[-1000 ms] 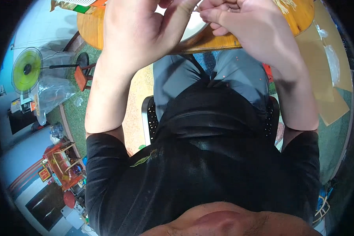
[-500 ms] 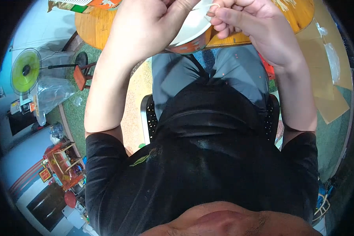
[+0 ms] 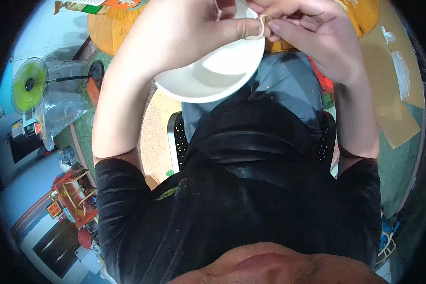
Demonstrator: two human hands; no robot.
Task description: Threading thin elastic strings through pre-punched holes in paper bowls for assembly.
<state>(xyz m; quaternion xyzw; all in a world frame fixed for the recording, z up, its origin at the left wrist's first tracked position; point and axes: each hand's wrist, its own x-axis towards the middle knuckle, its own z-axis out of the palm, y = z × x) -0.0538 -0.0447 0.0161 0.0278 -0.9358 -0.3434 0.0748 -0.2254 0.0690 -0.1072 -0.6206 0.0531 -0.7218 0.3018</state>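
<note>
A white round plate (image 3: 208, 75) is tilted over my lap at the top centre. My left hand (image 3: 189, 28) holds it at its upper rim, thumb stretched toward the right. My right hand (image 3: 307, 33) meets that thumb, and both pinch a thin pale rubber band (image 3: 261, 26) at the plate's rim. The fingertips are cut off by the top edge of the picture. I sit on a black perforated chair (image 3: 175, 142), in a black shirt and grey trousers.
A round wooden table (image 3: 106, 28) lies behind the hands, with a colourful package (image 3: 99, 5) at its far left. A green fan (image 3: 29, 85) and a clear plastic bag (image 3: 61, 111) stand at left. Cardboard sheets (image 3: 393, 99) lie on the green floor at right.
The plate has come down toward my lap and shows far more of itself. Both hands have drawn closer to me, and the rubber band now shows between them.
</note>
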